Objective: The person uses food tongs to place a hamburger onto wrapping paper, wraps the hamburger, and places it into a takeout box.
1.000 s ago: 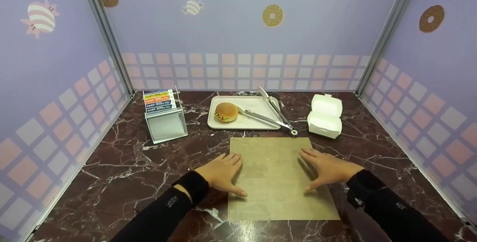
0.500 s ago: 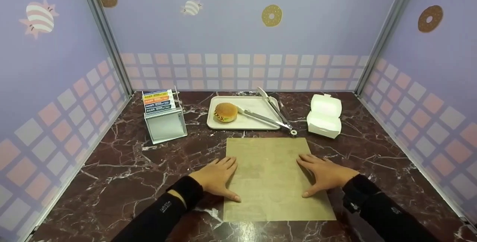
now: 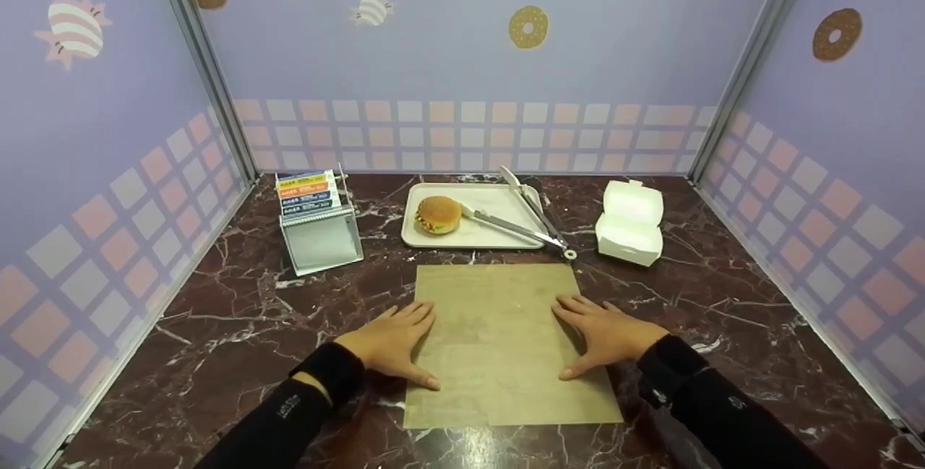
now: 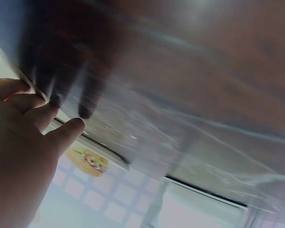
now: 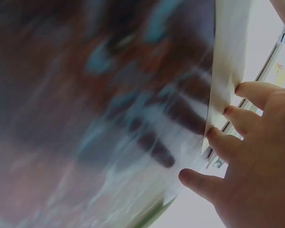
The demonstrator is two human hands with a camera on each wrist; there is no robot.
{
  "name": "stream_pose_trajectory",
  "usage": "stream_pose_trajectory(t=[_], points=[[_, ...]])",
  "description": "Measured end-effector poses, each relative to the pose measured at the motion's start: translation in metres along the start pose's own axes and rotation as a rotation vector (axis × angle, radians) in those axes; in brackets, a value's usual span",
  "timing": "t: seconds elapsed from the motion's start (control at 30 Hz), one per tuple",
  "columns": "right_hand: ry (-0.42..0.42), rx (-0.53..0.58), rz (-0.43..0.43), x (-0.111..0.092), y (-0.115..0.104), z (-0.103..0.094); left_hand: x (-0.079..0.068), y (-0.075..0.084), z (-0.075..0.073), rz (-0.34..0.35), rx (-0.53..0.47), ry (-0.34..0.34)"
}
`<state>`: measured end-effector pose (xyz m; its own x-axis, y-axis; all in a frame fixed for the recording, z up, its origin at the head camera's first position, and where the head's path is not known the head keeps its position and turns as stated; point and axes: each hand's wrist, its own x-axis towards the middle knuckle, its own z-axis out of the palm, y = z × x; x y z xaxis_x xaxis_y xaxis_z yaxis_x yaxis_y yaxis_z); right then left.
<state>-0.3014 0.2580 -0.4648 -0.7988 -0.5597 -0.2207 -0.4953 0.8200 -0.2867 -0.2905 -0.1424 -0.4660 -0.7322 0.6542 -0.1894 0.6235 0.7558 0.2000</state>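
A square sheet of brown paper (image 3: 498, 339) lies flat on the dark marbled tabletop in the head view. My left hand (image 3: 392, 342) touches its left edge, fingers spread and fairly straight, thumb over the paper. On the opposite edge rests my right hand (image 3: 608, 333), likewise spread, its thumb pointing inward over the sheet. In the left wrist view, fingertips (image 4: 45, 107) meet the paper's edge close over the glossy table. The right wrist view shows several fingers (image 5: 223, 145) on the pale paper border, the little finger just off it. Neither hand grips anything.
Behind the paper stands a white tray (image 3: 484, 238) with a burger (image 3: 438, 215) and metal tongs (image 3: 513, 226) whose handle end overhangs the rim. A metal holder (image 3: 321, 241) with colourful packets (image 3: 307, 193) is at back left. An open white takeout box (image 3: 630, 223) sits at back right.
Both hands and the paper have slid left together across the table, the sheet staying flat. The tray, burger, tongs, holder and box have kept their places.
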Motion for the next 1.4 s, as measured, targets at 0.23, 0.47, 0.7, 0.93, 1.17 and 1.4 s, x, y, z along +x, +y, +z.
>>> stream_pose_trajectory(t=[0.23, 0.47, 0.7, 0.93, 1.17, 1.4], points=[[0.013, -0.01, -0.02, 0.016, -0.01, 0.002, -0.011, -0.015, -0.004, -0.011, -0.017, 0.008], [0.023, -0.014, -0.016, 0.024, -0.018, 0.004, -0.016, -0.026, -0.005, 0.002, -0.06, 0.035], [0.034, -0.006, -0.013, 0.025, -0.016, 0.003, -0.01, -0.027, -0.014, -0.002, -0.054, 0.013], [0.019, -0.01, -0.01, 0.025, -0.016, 0.006, 0.014, -0.042, -0.032, -0.071, -0.012, 0.222], [0.032, 0.002, -0.032, 0.022, -0.019, 0.007, 0.05, -0.066, -0.048, -0.221, 0.002, 0.52], [0.026, 0.029, -0.04, 0.021, -0.018, 0.008, 0.082, -0.088, -0.058, -0.363, -0.087, 0.528]])
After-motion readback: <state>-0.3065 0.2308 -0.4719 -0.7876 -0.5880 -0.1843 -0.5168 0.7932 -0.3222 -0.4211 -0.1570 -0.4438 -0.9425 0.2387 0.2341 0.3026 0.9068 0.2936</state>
